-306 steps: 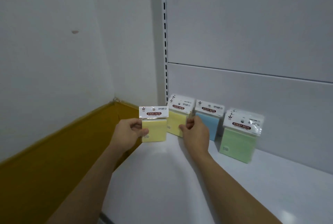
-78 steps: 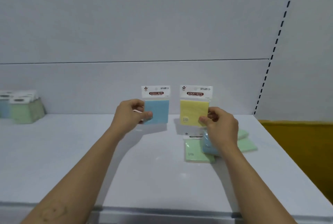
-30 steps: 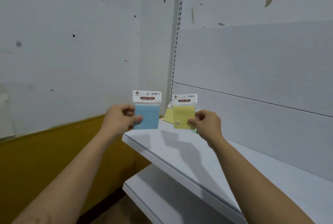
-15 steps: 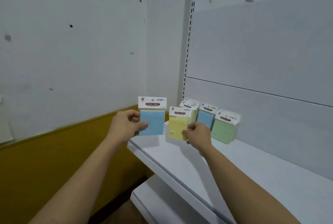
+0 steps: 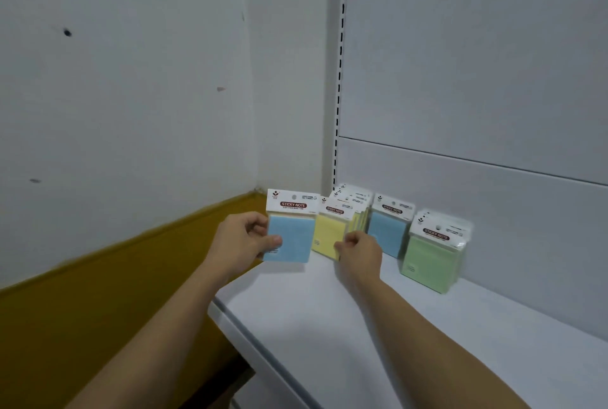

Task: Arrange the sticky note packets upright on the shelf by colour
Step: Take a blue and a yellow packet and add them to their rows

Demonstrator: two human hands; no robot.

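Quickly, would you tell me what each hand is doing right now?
Left hand: grips a blue sticky note packet.
Right hand: pinches a yellow sticky note packet.

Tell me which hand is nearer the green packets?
Right. The right hand, pinching a yellow packet, is left of the green packets; the left hand, gripping a blue packet, farther left.

right hand point(image 5: 358, 252) brought yellow packet point(image 5: 329, 234) to stack.
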